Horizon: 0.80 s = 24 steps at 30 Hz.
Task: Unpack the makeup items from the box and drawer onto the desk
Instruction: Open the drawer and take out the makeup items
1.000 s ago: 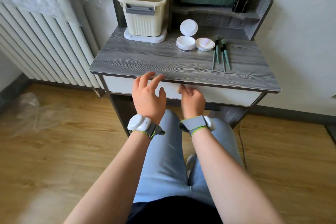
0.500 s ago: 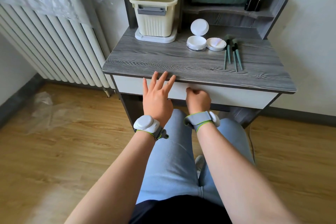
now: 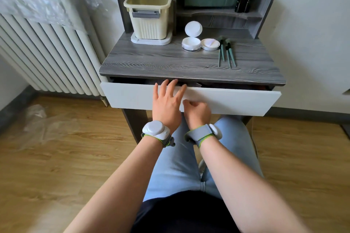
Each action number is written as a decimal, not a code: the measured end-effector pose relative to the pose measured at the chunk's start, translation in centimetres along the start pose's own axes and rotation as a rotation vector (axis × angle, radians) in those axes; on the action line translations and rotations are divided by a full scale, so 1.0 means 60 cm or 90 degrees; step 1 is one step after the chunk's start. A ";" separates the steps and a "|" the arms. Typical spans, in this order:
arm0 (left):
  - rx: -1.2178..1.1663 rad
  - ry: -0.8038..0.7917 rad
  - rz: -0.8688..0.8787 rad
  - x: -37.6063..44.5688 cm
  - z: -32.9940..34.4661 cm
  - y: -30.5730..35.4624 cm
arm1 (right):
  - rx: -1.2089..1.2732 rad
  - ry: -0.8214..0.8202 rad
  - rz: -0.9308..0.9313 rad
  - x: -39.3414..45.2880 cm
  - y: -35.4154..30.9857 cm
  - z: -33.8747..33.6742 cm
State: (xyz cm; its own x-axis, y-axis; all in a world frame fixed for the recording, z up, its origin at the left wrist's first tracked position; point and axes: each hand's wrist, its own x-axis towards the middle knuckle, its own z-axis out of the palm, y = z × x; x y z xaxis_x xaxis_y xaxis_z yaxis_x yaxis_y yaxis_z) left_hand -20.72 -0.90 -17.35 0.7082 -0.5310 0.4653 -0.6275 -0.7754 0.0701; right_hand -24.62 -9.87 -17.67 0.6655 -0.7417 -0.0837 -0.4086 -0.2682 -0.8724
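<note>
Pulling the drawer (image 3: 217, 100) by its lower edge, the clenched right hand (image 3: 198, 112) is gripping; the released left hand (image 3: 166, 104) is nearer the dim, apparently dark contents.

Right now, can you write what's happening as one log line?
white drawer front: partly open | right hand: gripping its lower edge | left hand: open, fingers on top edge
</note>
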 end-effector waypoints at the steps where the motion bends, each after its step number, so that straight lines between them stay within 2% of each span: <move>1: -0.014 0.018 0.015 -0.002 0.004 0.009 | -0.008 -0.010 -0.006 -0.001 -0.002 -0.005; 4: -0.024 0.005 0.000 0.004 0.004 0.015 | -0.007 -0.032 -0.020 0.001 -0.005 -0.008; 8: -0.006 -0.085 -0.027 0.025 -0.010 0.005 | -0.018 -0.012 -0.036 0.005 -0.003 -0.002; 14: -0.061 -0.044 -0.046 0.038 -0.004 0.003 | -0.022 -0.006 -0.035 0.003 0.005 -0.001; 20: -0.091 -0.104 -0.064 0.057 -0.023 0.004 | -0.038 -0.002 -0.033 0.002 0.008 0.004; 24: -0.104 -0.111 -0.076 0.053 -0.030 0.003 | -0.041 0.031 -0.047 -0.019 0.017 0.004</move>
State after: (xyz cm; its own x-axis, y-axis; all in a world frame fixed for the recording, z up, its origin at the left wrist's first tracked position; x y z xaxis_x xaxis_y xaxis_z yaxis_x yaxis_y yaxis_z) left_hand -19.16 -2.11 -14.24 0.8160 -0.5016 0.2872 -0.5708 -0.7776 0.2637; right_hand -25.65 -9.18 -18.57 0.6650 -0.7469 0.0052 -0.3998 -0.3619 -0.8421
